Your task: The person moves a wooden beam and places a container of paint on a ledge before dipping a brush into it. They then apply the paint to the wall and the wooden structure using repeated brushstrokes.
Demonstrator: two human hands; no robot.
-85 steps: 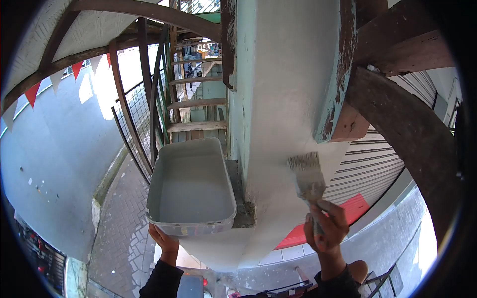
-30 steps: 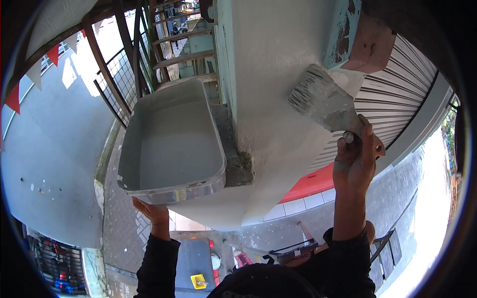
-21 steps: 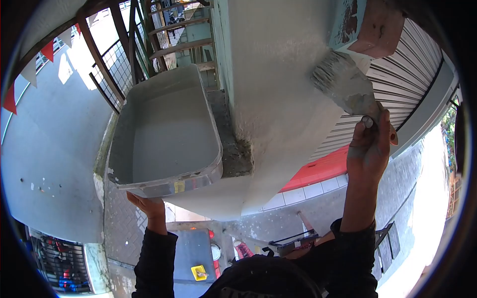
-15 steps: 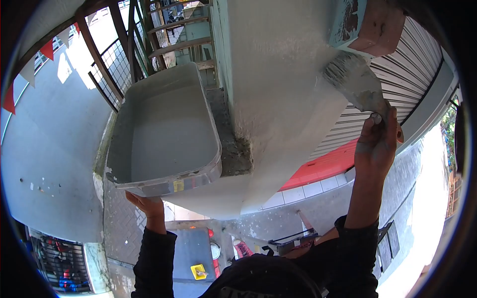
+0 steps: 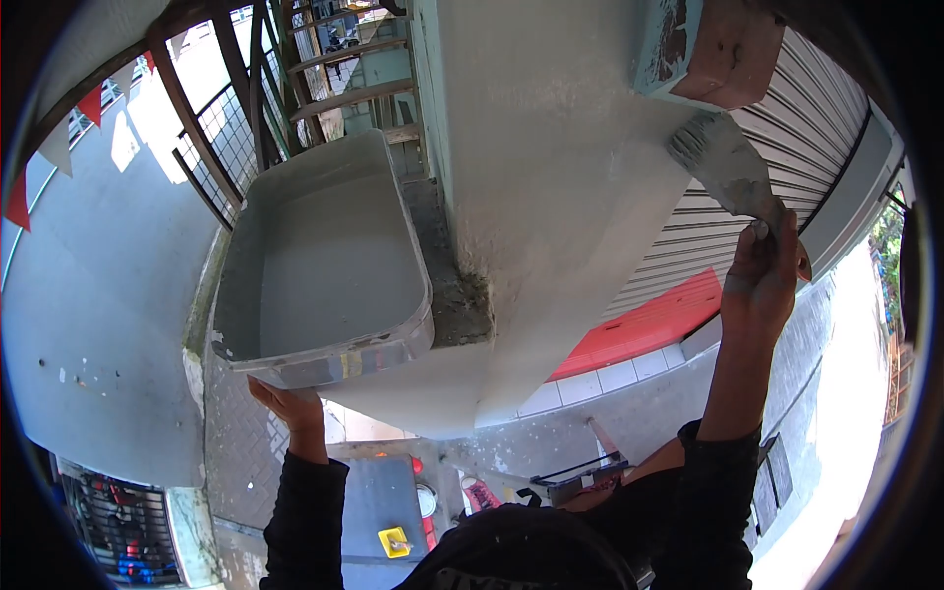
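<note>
Head view: I look along my two raised arms at a painted pillar, high above a street.
Right hand: my right hand (image 5: 762, 280) is closed round the handle of a brush (image 5: 726, 169), thumb side up, arm stretched out to the pillar's right edge.
Brush: its bristles are grey with paint and touch the pillar (image 5: 560, 167) just under a chipped beam end (image 5: 710, 49).
Left hand: my left hand (image 5: 288, 403) is under the near end of a tray (image 5: 324, 359), palm up, holding it from below; I cannot tell how far the fingers curl, as the tray hides them.
Tray: a shallow grey tub, coated inside with pale paint, its right rim just beside a rough ledge (image 5: 454, 295) at the pillar's left side.
Pillar: fresh light grey on the faces toward me.
Left of tray: metal railing (image 5: 221, 147) and wooden stair steps (image 5: 349, 93).
Right of brush: ribbed roller shutter (image 5: 826, 128).
Below: paved street (image 5: 98, 295) on the left, and a red strip (image 5: 654, 320) at the foot of the shutter.
</note>
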